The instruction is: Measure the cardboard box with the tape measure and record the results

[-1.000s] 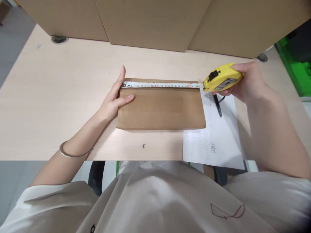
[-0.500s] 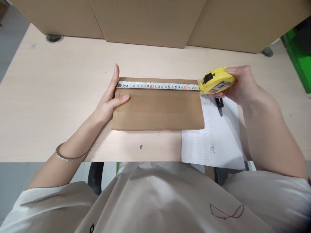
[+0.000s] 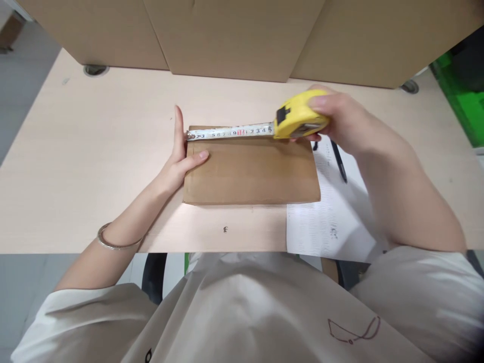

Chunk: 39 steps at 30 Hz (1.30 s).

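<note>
A brown cardboard box (image 3: 249, 174) lies flat on the table in front of me. My left hand (image 3: 181, 164) grips its left end, thumb on the top face and one finger pointing up; the other fingers are partly hidden beside the box. A yellow tape measure (image 3: 300, 115) is held in my right hand (image 3: 340, 116), over the right part of the box. Its white blade (image 3: 230, 132) runs along the far part of the box top, with the hooked end at my left hand.
Under the box's right side lies a printed paper sheet (image 3: 310, 232) with a black pen (image 3: 339, 161) on it. Large cardboard panels (image 3: 234, 40) stand along the back of the wooden table (image 3: 94, 151). Something green (image 3: 461, 96) is at the far right.
My right hand has moved left with the tape measure, from beyond the box's right edge to above the box. The blade showing is shorter. My left hand stays at the box's left end.
</note>
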Each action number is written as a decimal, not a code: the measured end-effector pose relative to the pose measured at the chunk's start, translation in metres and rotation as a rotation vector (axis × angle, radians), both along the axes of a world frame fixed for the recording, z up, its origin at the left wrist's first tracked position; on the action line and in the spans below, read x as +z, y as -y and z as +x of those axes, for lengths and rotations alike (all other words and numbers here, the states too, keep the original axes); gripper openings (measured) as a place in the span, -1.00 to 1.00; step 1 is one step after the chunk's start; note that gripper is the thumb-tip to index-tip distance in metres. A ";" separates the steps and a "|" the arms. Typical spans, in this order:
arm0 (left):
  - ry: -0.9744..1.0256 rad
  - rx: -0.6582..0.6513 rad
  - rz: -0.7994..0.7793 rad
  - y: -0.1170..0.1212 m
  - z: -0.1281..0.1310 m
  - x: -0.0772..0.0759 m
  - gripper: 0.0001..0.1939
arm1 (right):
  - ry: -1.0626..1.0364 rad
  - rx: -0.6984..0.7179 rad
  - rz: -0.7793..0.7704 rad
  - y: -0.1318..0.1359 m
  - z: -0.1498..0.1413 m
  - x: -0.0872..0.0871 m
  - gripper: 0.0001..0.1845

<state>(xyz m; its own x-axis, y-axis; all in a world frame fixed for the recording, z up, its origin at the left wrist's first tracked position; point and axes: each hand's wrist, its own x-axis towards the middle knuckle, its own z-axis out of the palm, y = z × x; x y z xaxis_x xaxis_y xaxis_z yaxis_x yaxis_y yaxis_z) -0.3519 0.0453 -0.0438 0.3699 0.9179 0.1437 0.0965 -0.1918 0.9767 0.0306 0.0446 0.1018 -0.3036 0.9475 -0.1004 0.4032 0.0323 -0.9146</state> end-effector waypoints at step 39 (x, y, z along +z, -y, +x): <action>-0.169 -0.073 0.056 -0.008 -0.029 0.026 0.29 | 1.113 -0.290 -0.244 0.048 0.093 -0.033 -0.45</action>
